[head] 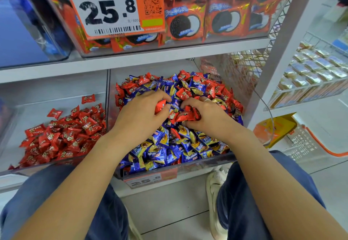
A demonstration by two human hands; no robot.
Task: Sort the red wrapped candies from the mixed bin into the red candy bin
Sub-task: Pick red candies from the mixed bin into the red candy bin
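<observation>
The clear mixed bin (188, 166) on the lower shelf holds a heap of red and blue-gold wrapped candies. Both hands are in the middle of that heap. My left hand (140, 111) grips a red candy (160, 106) between thumb and fingers. My right hand (203, 115) curls round several red candies (185, 116). To the left stands the red candy bin (28, 108), with a layer of red candies (62, 136) in it. More red candies (216, 89) lie across the far side of the mixed heap.
A clear divider wall (107, 96) separates the two bins. Above, a shelf (131, 59) carries orange cookie packs and a large price tag (105, 8). A white upright post (278, 55) and a wire shelf of wrapped sweets (310, 70) stand right. An orange-rimmed basket (310, 145) sits on the floor.
</observation>
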